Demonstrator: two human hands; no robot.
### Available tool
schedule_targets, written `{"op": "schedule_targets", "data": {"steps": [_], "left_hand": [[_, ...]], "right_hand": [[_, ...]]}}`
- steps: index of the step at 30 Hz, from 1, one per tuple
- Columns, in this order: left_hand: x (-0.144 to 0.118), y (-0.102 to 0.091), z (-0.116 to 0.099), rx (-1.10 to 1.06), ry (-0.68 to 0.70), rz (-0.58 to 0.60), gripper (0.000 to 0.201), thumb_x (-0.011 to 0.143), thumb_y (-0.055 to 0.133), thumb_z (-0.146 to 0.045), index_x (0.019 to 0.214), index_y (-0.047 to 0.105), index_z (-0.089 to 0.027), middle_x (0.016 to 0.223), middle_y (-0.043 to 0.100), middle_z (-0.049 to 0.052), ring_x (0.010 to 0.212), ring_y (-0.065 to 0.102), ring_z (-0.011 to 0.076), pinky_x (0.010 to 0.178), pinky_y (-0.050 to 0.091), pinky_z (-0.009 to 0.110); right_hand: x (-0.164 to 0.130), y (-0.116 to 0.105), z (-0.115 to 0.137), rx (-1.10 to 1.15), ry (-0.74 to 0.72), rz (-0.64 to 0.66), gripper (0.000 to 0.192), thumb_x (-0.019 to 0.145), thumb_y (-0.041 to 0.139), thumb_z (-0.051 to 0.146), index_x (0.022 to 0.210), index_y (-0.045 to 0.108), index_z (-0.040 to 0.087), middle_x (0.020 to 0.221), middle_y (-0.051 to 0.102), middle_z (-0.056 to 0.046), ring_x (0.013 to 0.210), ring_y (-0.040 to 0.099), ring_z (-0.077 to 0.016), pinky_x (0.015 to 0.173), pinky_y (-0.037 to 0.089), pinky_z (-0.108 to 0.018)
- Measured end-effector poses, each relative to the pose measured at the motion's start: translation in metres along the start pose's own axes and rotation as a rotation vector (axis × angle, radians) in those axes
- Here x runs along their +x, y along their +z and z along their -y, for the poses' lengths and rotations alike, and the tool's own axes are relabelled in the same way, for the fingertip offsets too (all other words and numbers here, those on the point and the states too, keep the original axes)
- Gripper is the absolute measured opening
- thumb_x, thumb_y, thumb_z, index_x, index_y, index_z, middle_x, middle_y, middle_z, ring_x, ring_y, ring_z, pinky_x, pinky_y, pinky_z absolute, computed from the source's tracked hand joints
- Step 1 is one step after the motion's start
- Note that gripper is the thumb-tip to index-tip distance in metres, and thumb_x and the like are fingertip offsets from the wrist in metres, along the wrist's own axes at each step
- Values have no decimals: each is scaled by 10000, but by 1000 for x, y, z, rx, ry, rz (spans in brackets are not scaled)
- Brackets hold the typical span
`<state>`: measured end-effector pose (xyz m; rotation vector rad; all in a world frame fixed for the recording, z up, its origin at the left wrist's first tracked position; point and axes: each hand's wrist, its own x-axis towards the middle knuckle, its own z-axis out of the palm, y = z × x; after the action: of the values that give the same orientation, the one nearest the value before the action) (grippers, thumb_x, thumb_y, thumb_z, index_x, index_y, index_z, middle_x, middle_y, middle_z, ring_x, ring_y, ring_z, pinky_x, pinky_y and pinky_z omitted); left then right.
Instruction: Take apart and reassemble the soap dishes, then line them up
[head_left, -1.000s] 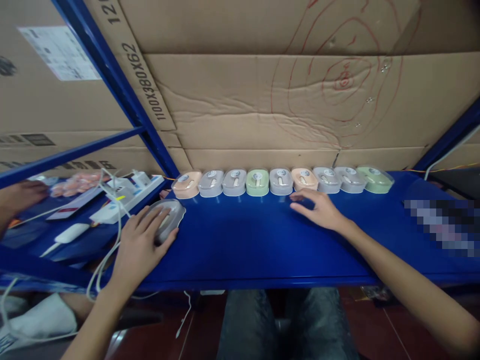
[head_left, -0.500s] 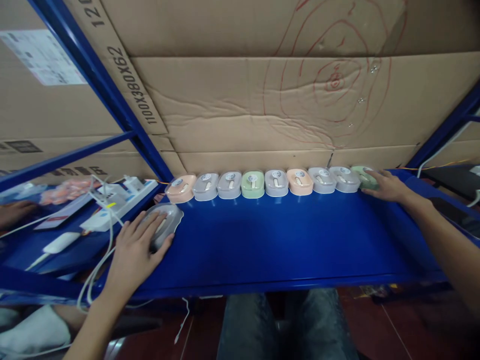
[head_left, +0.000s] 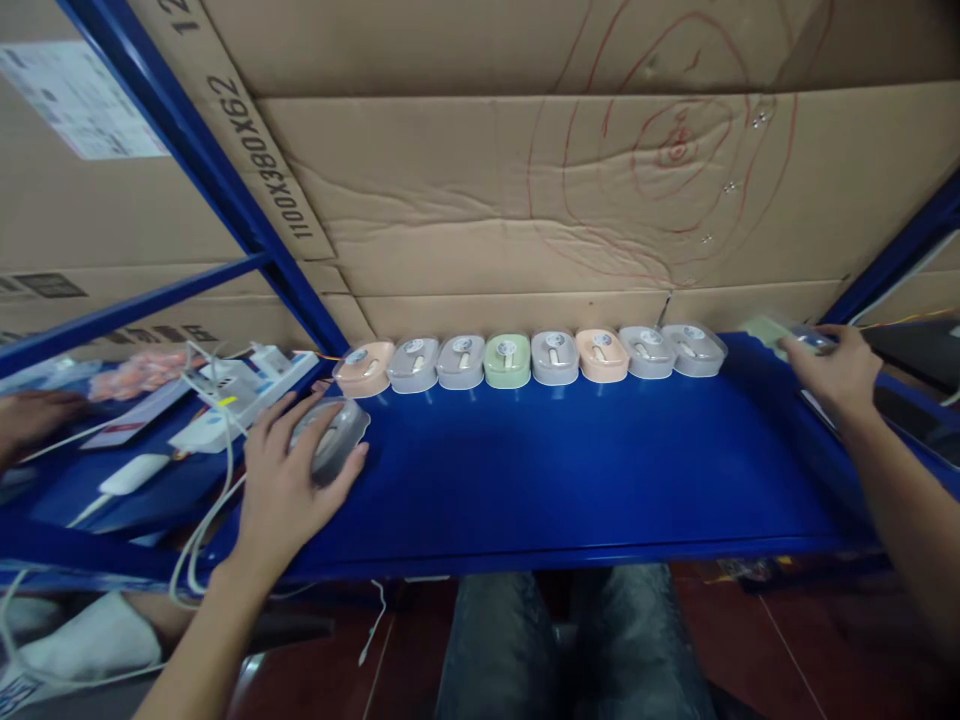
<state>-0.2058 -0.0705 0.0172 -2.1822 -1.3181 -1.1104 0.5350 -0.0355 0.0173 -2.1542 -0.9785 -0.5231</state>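
shelf [head_left: 570, 480]: blue painted metal, glossy
backing board [head_left: 480, 200]: brown cardboard, matt, creased
mouse cases [head_left: 507, 360]: clear plastic, shiny
cable [head_left: 206, 520]: white, smooth plastic

Head view: the left hand [head_left: 289, 480] rests cupped over a grey mouse in clear packaging [head_left: 335, 442] on the blue shelf [head_left: 570, 490]. The right hand [head_left: 836, 375] grips a green packaged mouse [head_left: 772, 330] at the shelf's far right, lifted clear of the row of eight packaged mice [head_left: 525, 358] lined against the cardboard wall [head_left: 525, 200]. A white power strip with cables [head_left: 240, 395] lies left of the left hand.
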Motion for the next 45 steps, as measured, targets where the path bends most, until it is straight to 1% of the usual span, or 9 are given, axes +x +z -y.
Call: {"op": "schedule_targets", "data": {"steps": [3, 5, 9, 11, 14, 17, 22, 31, 45], "left_hand": [[24, 6, -33, -91, 48, -16, 525, 966, 741, -372, 1466, 583, -363, 1532, 622, 45, 1507, 532, 394, 1284, 404, 689], [44, 16, -59, -194, 83, -5, 466, 1000, 714, -383, 1443, 600, -294, 1473, 654, 96, 1453, 585, 370, 1261, 441, 644], [84, 51, -102, -501, 133, 248, 619, 1002, 737, -491, 1548, 521, -295, 1593, 588, 111, 1509, 541, 340, 1282, 424, 588], [99, 73, -115, -643, 150, 399, 838, 926, 815, -581, 1624, 445, -301, 1683, 501, 122, 1575, 464, 359, 1316, 382, 583], [108, 103, -126, -793, 138, 603, 1084, 795, 913, -642, 1679, 377, -316, 1728, 456, 125, 1586, 450, 393, 1312, 384, 597], [100, 126, -130, -836, 136, 659, 1125, 721, 965, -615, 1656, 414, -317, 1698, 497, 126, 1563, 472, 418, 1293, 391, 632], [79, 144, -133, -831, 194, 582, 911, 738, 941, -553, 1512, 544, -283, 1496, 639, 132, 1417, 600, 392, 1214, 471, 630], [74, 147, -130, -814, 207, 534, 964, 687, 964, -487, 1514, 518, -272, 1472, 651, 123, 1359, 648, 371, 1182, 515, 572], [72, 146, -133, -801, 98, 573, 1032, 642, 975, -542, 1524, 512, -273, 1520, 647, 131, 1396, 638, 400, 1203, 493, 610]], "right_hand": [[-19, -20, 27, 266, 46, -34, 626, 828, 721, 447, 1374, 712, 142, 1269, 762, -236, 1085, 700, -352, 954, 508, -475], [-42, -34, 60, 514, -162, 104, 600, 813, 706, 412, 1360, 712, 166, 1243, 772, -193, 1037, 718, -328, 893, 538, -449], [-106, -53, 142, 821, -737, 572, 549, 853, 771, 378, 1381, 669, 267, 1388, 727, -116, 1234, 686, -342, 1022, 541, -462], [-136, -53, 179, 883, -956, 712, 608, 836, 793, 375, 1416, 628, 296, 1421, 702, -105, 1284, 660, -370, 1092, 518, -518], [-167, -40, 212, 891, -1106, 776, 666, 797, 794, 353, 1428, 586, 311, 1396, 680, -107, 1298, 630, -386, 1127, 498, -577], [-185, -23, 217, 884, -1145, 790, 757, 745, 790, 287, 1457, 534, 316, 1437, 632, -115, 1356, 590, -389, 1154, 489, -594], [-198, -10, 206, 889, -1138, 828, 896, 755, 786, 241, 1574, 430, 315, 1509, 557, -138, 1404, 566, -379, 1174, 503, -594], [-201, -7, 210, 933, -1087, 828, 773, 900, 843, 491, 1569, 486, 340, 1483, 620, -114, 1364, 621, -353, 1152, 546, -568], [-202, 5, 208, 924, -975, 885, 772, 852, 884, 572, 1520, 576, 338, 1419, 654, -106, 1302, 663, -352, 1109, 567, -553]]}}
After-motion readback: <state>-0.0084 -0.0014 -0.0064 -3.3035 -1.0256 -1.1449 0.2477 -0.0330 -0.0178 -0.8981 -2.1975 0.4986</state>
